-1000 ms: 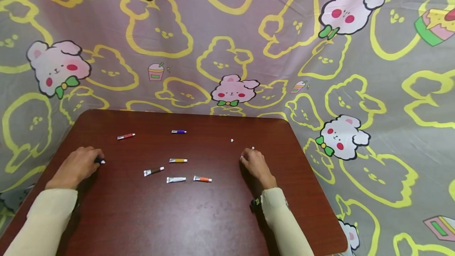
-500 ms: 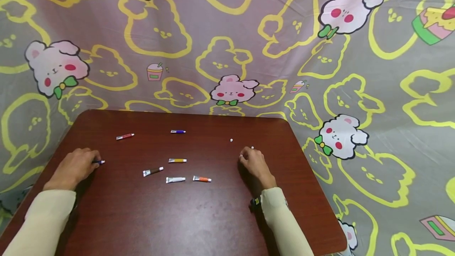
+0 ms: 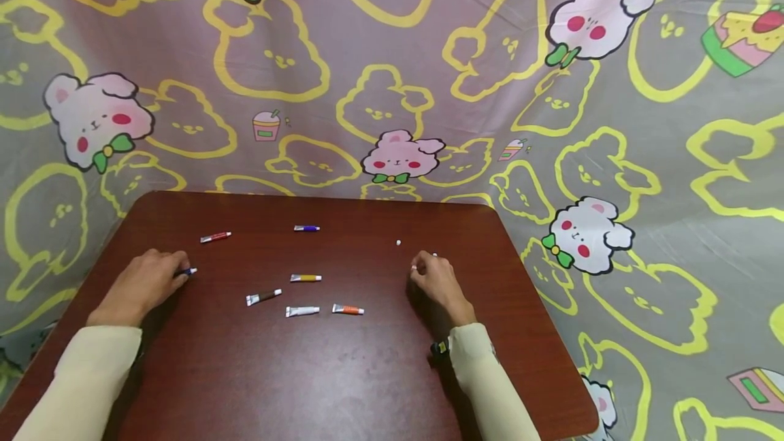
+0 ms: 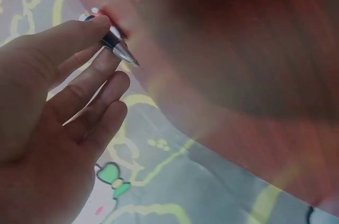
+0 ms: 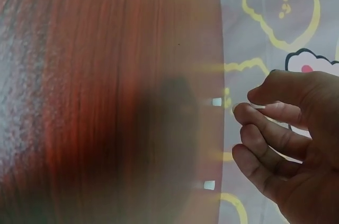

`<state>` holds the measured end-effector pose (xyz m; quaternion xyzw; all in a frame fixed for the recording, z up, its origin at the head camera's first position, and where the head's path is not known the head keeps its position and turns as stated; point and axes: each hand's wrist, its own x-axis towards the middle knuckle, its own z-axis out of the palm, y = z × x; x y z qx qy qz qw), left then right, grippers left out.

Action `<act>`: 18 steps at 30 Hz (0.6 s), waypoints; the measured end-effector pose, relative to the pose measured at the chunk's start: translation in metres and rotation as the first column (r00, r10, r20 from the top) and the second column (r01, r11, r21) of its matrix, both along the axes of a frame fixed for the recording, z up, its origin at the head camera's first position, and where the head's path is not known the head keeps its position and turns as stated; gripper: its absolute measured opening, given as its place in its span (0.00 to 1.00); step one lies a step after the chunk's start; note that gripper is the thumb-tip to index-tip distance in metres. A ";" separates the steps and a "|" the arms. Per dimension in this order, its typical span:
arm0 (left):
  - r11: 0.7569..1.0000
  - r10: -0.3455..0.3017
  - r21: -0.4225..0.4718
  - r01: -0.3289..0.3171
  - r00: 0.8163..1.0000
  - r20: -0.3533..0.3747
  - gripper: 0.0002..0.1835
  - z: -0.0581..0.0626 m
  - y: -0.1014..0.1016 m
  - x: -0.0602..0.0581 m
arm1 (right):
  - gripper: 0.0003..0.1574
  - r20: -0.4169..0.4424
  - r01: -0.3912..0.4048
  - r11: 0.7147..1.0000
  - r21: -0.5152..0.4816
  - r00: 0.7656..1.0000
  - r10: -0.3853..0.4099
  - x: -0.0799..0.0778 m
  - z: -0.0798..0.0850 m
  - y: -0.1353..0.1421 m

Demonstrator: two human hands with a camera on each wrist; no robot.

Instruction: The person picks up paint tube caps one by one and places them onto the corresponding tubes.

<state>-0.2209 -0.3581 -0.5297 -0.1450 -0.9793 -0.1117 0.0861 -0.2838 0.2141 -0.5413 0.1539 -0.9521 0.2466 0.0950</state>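
Low over the left part of the table, my left hand (image 3: 142, 283) pinches a small dark blue paint tube (image 3: 186, 271) between thumb and forefinger. Its white cap points right in the head view. The left wrist view shows the tube's silver flat end (image 4: 126, 54) sticking out past the fingers. On the right, my right hand (image 3: 439, 284) hovers close over the table with loosely bent fingers. No held object shows in it. Two small white caps lie close to it, one beyond its fingers (image 3: 398, 242) and one by its knuckles (image 3: 435, 254).
Several paint tubes lie apart between the hands: red (image 3: 216, 237), purple-blue (image 3: 307, 229), yellow (image 3: 305, 278), brown (image 3: 263, 297), white (image 3: 303, 311) and orange (image 3: 348, 309). The brown wooden table (image 3: 367, 386) meets a patterned curtain (image 3: 343, 33) at its far edge.
My left hand has shifted to the right with the dark blue tube, which now sits farther right and slightly farther from me. The right hand and the lying tubes have stayed put.
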 end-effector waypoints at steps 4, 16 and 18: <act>1.000 -0.025 0.003 0.025 1.000 -0.012 0.09 0.006 0.013 -0.005 | 0.05 -0.003 -0.013 1.000 0.002 1.000 0.013 0.000 0.002 -0.002; 0.992 -0.125 -0.011 0.124 0.988 -0.088 0.12 0.025 0.056 -0.016 | 0.04 -0.014 -0.043 0.999 0.004 0.999 0.043 0.002 0.008 -0.013; 0.989 -0.146 -0.008 0.146 0.983 -0.112 0.12 0.028 0.062 -0.017 | 0.04 -0.020 -0.052 0.999 0.007 0.998 0.052 0.002 0.008 -0.015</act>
